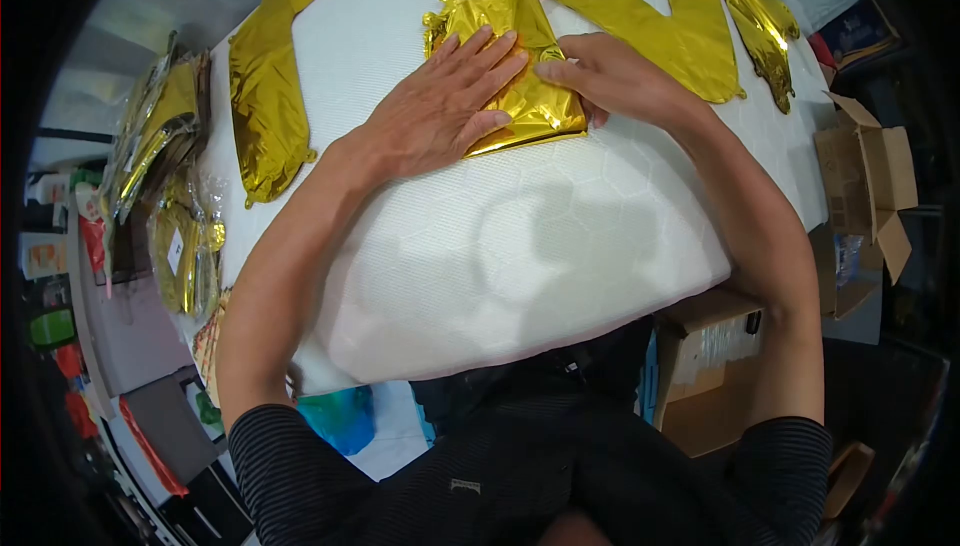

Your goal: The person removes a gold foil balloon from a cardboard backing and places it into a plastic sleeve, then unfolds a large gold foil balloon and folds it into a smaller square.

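Observation:
A folded gold foil balloon [540, 104] lies on the white padded surface [520, 236] in front of me, with a small red spot near its far end. My left hand [435, 114] rests flat on top of it, fingers stretched out. At its right edge, my right hand [620, 81] grips the foil with the thumb on top; the other fingers are partly hidden. Beyond my right hand lies a flat gold foil balloon with a triangular opening [690, 41]. A long flat gold foil piece [268, 96] lies to the left of my left hand.
Clear plastic packs of gold foil [185, 251] hang or lie at the left edge. Another crumpled gold foil piece [755, 21] is at the far right. An open cardboard box [868, 171] stands to the right, and another cardboard box [700, 421] sits below the front edge.

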The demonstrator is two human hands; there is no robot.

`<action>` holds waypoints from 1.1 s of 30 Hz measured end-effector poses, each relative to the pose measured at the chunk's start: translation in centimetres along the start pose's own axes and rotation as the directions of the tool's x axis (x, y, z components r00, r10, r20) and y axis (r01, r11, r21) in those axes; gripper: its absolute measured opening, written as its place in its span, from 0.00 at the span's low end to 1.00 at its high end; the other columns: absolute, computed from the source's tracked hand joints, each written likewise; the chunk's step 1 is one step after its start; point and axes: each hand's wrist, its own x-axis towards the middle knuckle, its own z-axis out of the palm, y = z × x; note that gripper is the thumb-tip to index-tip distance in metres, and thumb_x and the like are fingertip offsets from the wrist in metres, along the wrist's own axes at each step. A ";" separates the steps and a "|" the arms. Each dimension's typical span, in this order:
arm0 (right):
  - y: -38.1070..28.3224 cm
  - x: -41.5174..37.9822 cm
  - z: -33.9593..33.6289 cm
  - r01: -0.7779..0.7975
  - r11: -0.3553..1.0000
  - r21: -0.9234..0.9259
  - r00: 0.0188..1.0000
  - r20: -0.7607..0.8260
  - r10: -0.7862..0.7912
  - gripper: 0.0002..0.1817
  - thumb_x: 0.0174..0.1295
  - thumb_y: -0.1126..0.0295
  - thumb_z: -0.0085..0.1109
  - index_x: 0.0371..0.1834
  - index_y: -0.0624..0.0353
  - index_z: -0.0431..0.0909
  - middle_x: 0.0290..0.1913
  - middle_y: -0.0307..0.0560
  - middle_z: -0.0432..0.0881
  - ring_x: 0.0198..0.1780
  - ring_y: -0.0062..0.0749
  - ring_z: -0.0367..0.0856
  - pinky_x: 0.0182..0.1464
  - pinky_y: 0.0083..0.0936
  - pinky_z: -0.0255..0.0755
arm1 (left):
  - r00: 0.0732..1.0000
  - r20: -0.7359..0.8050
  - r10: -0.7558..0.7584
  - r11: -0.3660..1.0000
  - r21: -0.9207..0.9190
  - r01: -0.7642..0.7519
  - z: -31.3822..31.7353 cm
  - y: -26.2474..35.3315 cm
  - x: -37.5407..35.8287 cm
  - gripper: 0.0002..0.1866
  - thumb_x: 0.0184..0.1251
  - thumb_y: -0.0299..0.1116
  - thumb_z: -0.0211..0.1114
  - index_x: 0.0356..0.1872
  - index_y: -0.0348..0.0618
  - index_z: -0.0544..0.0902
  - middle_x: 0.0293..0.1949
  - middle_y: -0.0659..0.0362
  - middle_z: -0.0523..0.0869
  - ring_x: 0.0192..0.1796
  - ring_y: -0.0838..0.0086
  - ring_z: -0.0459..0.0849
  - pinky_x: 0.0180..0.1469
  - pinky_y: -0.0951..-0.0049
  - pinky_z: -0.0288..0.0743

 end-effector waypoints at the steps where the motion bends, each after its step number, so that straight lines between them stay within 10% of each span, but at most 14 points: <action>1: 0.2 -0.6 0.2 -0.001 1.000 0.002 1.000 0.000 0.001 0.22 0.78 0.54 0.57 0.46 0.67 0.79 0.24 0.41 0.80 0.23 0.22 0.80 0.29 0.23 0.78 | 1.000 0.011 -0.014 1.000 0.003 0.014 0.1 0.0 0.0 0.36 0.86 0.59 0.39 0.85 0.51 0.56 0.86 0.55 0.53 0.88 0.61 0.46 0.89 0.56 0.39; 6: 1.4 -3.7 0.9 0.051 0.991 0.123 0.997 -0.065 -0.043 0.38 0.69 0.68 0.69 0.78 0.69 0.64 0.33 0.41 0.86 0.35 0.20 0.82 0.34 0.22 0.80 | 1.000 0.002 -0.010 1.000 0.011 0.010 0.2 0.1 0.0 0.34 0.86 0.58 0.39 0.85 0.55 0.58 0.86 0.55 0.55 0.88 0.60 0.46 0.89 0.56 0.39; 16: 1.4 -6.0 2.3 0.050 0.974 0.220 0.978 -0.208 -0.003 0.40 0.66 0.80 0.67 0.81 0.66 0.62 0.42 0.41 0.86 0.38 0.19 0.82 0.37 0.17 0.81 | 0.999 0.050 -0.007 0.999 0.032 0.005 -0.2 0.1 0.2 0.32 0.87 0.55 0.40 0.86 0.59 0.55 0.87 0.58 0.51 0.88 0.61 0.45 0.89 0.54 0.36; 28: 3.1 -5.3 3.2 0.202 0.965 -0.167 0.837 -0.482 -0.259 0.21 0.74 0.83 0.53 0.70 0.67 0.73 0.56 0.53 0.89 0.43 0.35 0.89 0.47 0.30 0.83 | 1.000 0.020 -0.010 0.999 0.036 0.010 -0.4 0.3 0.1 0.38 0.84 0.61 0.41 0.86 0.53 0.54 0.86 0.52 0.54 0.88 0.59 0.46 0.88 0.56 0.39; 33: 3.9 -5.8 3.7 0.254 0.850 -0.462 0.788 -0.410 -0.459 0.26 0.69 0.86 0.52 0.72 0.67 0.71 0.62 0.53 0.87 0.63 0.48 0.83 0.64 0.36 0.78 | 1.000 0.020 -0.004 1.000 0.011 0.004 -0.7 0.4 0.2 0.38 0.84 0.60 0.44 0.86 0.53 0.55 0.86 0.51 0.53 0.88 0.58 0.46 0.88 0.54 0.39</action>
